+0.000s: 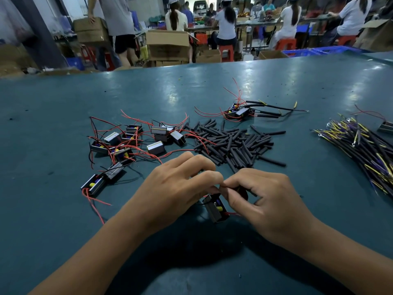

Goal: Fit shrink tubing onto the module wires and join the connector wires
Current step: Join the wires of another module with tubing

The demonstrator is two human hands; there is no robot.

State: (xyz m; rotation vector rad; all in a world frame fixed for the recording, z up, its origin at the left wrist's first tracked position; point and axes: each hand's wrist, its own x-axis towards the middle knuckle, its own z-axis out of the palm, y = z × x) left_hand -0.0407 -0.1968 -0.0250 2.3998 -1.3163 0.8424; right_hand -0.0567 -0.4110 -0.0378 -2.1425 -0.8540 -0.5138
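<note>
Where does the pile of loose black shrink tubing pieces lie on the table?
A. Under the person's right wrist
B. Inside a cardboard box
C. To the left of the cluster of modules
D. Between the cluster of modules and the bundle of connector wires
D: the pile of tubing pieces lies right of the cluster of modules and left of the bundle of connector wires.

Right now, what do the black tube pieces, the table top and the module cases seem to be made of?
Tube pieces: matte black plastic or rubber by the look, dull and without shine.
Table top: smooth teal coating or mat, glossy, since it mirrors the lights; the base material cannot be told.
Module cases: probably black plastic with a pale, metal-like face.
</note>
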